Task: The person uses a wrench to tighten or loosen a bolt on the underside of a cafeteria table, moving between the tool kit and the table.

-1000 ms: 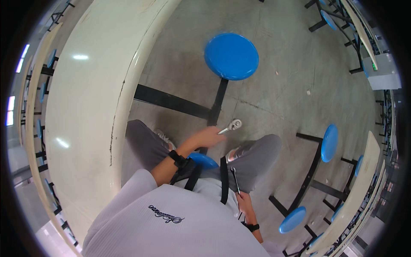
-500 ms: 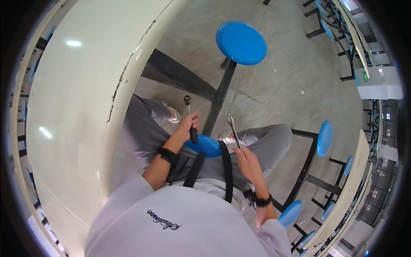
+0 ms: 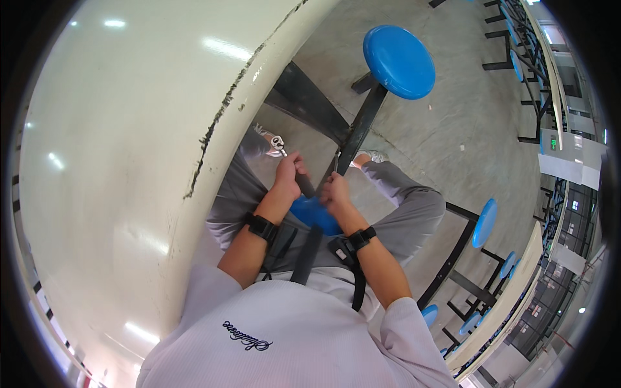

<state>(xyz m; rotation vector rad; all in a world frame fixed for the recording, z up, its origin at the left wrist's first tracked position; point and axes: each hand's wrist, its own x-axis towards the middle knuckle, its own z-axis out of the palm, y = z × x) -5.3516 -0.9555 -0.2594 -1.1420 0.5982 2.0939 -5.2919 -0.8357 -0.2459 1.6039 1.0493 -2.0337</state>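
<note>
My left hand (image 3: 290, 173) is wrapped around the black grip of a ratchet wrench (image 3: 278, 143), whose round metal head points up and away, near my shoe. Close beside it on the right, my right hand (image 3: 334, 192) is closed on a slim metal wrench (image 3: 337, 160); its upper end shows against a black steel beam (image 3: 363, 119), and I cannot tell whether they touch. Below both hands is a round blue stool seat (image 3: 318, 216), between my legs and partly covered by my hands and a black strap (image 3: 308, 253).
A cream tabletop (image 3: 123, 161) with a chipped, dark-cracked edge fills the left. Another blue stool seat (image 3: 399, 62) tops the beam's far end. A thick black table leg (image 3: 310, 107) meets the beam. More stools and tables stand right, over grey concrete floor (image 3: 446, 142).
My right hand has swung left with the wrench, now close beside my left hand. The ratchet wrench has tilted further left. The view has shifted, bringing the table further in.
</note>
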